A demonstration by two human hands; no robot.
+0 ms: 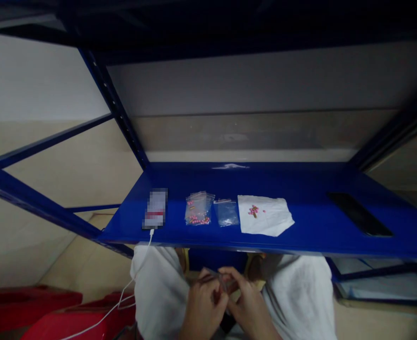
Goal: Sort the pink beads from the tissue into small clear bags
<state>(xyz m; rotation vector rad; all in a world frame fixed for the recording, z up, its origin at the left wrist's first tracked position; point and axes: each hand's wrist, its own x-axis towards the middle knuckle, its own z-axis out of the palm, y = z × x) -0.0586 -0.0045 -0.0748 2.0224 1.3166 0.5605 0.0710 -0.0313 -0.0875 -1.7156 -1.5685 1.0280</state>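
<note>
Both hands are meeting low in front of the body, fingers curling inward. The left hand [203,304] is pressing close against the right hand [246,302], fingertips pinching together between them.

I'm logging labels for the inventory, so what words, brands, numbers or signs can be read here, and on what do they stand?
None can be read.
The phone-like item on the blue shelf: its face is blurred out, only white with a red band shows.
The bag of pink beads and the small clear bag: no print visible.
The white paper: blank, with a few beads on it.
The dark flat thing: no markings visible.
</note>
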